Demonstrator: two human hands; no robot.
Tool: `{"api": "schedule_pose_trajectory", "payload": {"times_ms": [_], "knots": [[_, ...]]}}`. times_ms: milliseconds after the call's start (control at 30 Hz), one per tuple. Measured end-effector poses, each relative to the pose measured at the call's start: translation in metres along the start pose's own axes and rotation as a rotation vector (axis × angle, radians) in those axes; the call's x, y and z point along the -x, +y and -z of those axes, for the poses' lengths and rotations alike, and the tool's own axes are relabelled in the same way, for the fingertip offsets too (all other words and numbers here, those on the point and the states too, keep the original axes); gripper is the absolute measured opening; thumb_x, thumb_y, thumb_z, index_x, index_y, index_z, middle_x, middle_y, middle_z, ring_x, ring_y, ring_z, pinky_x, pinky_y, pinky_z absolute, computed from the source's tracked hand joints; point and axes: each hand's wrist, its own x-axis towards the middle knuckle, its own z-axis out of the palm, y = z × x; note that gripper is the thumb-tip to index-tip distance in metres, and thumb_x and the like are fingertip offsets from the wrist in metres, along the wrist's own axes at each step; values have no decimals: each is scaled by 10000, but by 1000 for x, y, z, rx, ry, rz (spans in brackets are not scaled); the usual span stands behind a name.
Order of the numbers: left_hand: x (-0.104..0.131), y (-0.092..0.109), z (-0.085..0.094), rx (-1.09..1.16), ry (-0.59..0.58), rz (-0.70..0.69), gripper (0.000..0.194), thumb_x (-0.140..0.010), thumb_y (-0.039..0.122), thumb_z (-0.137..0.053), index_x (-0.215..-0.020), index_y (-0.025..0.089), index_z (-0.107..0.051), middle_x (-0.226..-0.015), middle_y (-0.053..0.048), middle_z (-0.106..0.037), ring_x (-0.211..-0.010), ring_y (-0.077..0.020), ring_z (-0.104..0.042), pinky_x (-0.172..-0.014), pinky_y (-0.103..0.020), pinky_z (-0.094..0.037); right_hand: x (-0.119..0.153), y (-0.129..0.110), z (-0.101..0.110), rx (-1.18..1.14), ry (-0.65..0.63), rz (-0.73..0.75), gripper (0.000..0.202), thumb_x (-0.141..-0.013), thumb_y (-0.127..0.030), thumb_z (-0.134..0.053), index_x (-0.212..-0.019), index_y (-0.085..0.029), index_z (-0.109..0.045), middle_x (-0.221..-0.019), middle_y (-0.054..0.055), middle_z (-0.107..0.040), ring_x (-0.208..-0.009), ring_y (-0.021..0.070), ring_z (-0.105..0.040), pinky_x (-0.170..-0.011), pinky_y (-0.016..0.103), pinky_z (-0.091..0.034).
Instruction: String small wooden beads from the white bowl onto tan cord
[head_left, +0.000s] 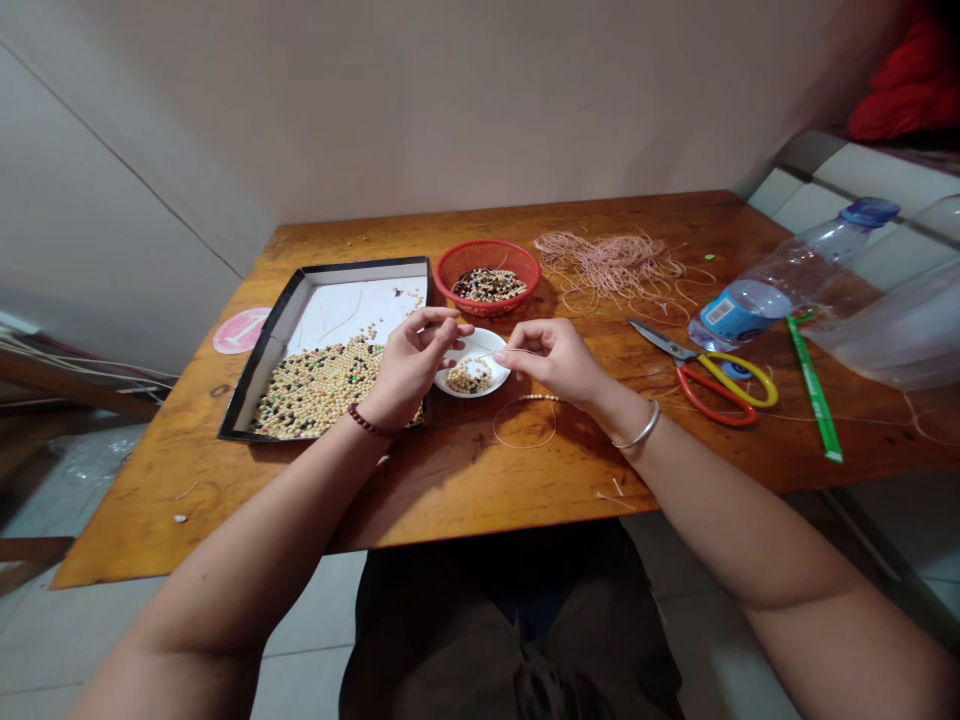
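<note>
My right hand (553, 360) pinches a thin pale string (525, 350) between thumb and forefinger, beside a small white dish (487, 387) of beads. At the dish's left edge, my left hand (420, 362) is closed in a loose pinch, its thumb near the forefinger; what lies between its fingertips is too small to make out. The string's end points toward these fingertips, above the dish. Cream and dark beads (469, 377) lie in the dish. Below my right hand, a loop of string (495, 432) with a short row of cream beads (538, 398) rests on the table.
A black-edged tray (259, 375) of mixed beads stands left, near a pink round label (241, 331). Behind the dish is a red basket (487, 246). To the right lie tangled pink string (607, 265), scissors (712, 375), a plastic bottle (780, 280) and a green strip (816, 395).
</note>
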Motion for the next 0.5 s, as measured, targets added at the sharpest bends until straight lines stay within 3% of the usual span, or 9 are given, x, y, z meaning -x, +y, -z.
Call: {"api": "schedule_pose_trajectory", "payload": {"times_ms": [233, 367, 433, 500], "knots": [[-1, -2, 0, -33, -64, -32, 346, -811, 451, -691, -1028, 196, -601, -850, -61, -724, -759, -120, -683, -550, -153, -512, 0, 4, -3, -12, -31, -13, 291, -676, -382, -760, -631, -147, -593, -601, 6, -588, -540, 91, -493, -529, 237, -390], [1, -5, 0, -85, -102, -84, 408, -936, 539, -445, -1122, 196, -564, -902, -85, -730, -804, -149, -709, -598, -208, -553, -3, 9, -2, -12, 0, 8, 323, -693, -425, -756, -653, -148, -595, -632, 11, -602, -579, 97, -513, -572, 243, -420], [5, -6, 0, -235, -96, -180, 426, -969, 524, -364, -1131, 186, -567, -956, -99, -729, -845, -164, -712, -643, -243, -568, -5, 10, 0, -46, 29, 21, 350, -695, -462, -756, -665, -152, -595, -633, 9, -602, -584, 97, -519, -589, 245, -434], [8, -7, 1, -550, -89, -307, 353, -960, 458, -442, -1105, 180, -603, -1004, -105, -726, -896, -192, -707, -725, -292, -573, -6, 10, 2, -101, 61, 32, 364, -695, -486, -756, -685, -156, -600, -637, 6, -606, -593, 96, -528, -606, 245, -444]]}}
